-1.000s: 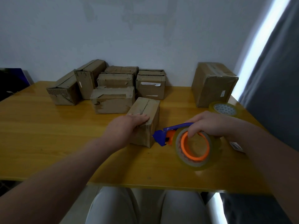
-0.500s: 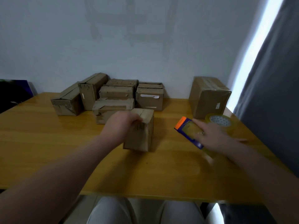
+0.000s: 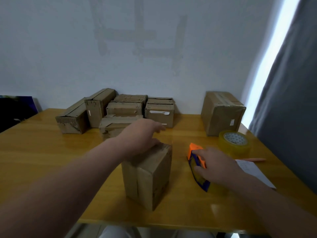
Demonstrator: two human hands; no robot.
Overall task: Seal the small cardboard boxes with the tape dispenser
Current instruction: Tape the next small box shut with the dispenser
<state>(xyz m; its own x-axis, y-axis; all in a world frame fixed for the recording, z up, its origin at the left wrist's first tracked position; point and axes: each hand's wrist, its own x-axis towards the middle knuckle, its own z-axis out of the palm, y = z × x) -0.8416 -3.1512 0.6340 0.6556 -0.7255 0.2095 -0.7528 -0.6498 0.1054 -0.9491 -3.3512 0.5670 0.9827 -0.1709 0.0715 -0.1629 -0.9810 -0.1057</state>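
Left hand (image 3: 141,135) rests, fingers loose, on the box (image 3: 147,177); at the box's 3 o'clock the right hand (image 3: 218,166) grips the dispenser (image 3: 195,160).

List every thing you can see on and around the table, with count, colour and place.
near box: one, brown, upright, table centre
small boxes: at least six, brown, grouped at the back wall
large box: one, brown, back right
tape dispenser: one, blue and orange, right of near box
spare tape roll: one, yellowish clear, far right
paper sheet: one, white, right edge
pen or pencil: one, orange, by the paper
table: one, yellow wood
curtain: one, grey, right
left hand: rests on near box
right hand: grips tape dispenser
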